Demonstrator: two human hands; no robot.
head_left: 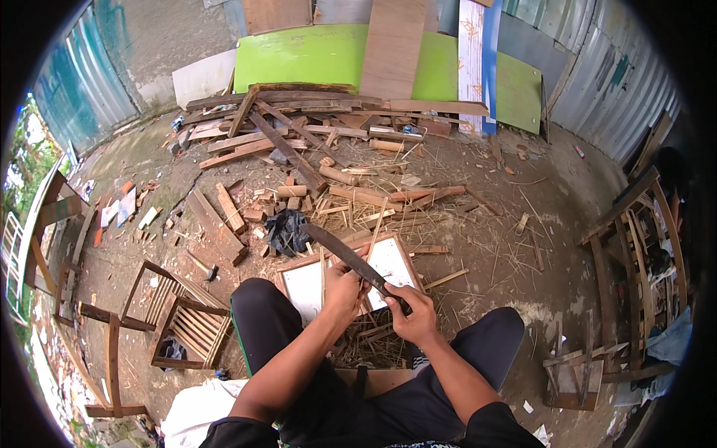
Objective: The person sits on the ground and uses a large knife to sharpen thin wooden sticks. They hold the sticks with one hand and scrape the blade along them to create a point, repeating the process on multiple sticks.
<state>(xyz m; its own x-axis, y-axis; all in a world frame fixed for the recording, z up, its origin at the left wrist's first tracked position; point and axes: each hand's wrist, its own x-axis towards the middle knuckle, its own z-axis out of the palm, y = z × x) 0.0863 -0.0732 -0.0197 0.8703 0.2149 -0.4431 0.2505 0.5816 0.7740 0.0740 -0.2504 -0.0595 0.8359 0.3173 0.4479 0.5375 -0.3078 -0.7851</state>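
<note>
My right hand (414, 313) is closed round the handle of a machete (337, 246), its long dark blade slanting up to the left. My left hand (345, 290) is closed close beside the blade. A thin bamboo strip (378, 222) runs behind the blade towards its fingers, which seem to pinch it; the exact grip is partly hidden. Beneath both hands lies a wood-framed white panel (300, 285), between my bent knees. Loose shavings and split strips (370, 345) lie below the panel.
Beyond the panel are a black plastic bag (287, 231), bamboo pieces (338, 176) and piled planks (299, 149). A hammer (203, 266) and a slatted wooden frame (196, 328) lie left. Wooden furniture frames (624, 276) stand right. A green board (299, 58) leans at the back.
</note>
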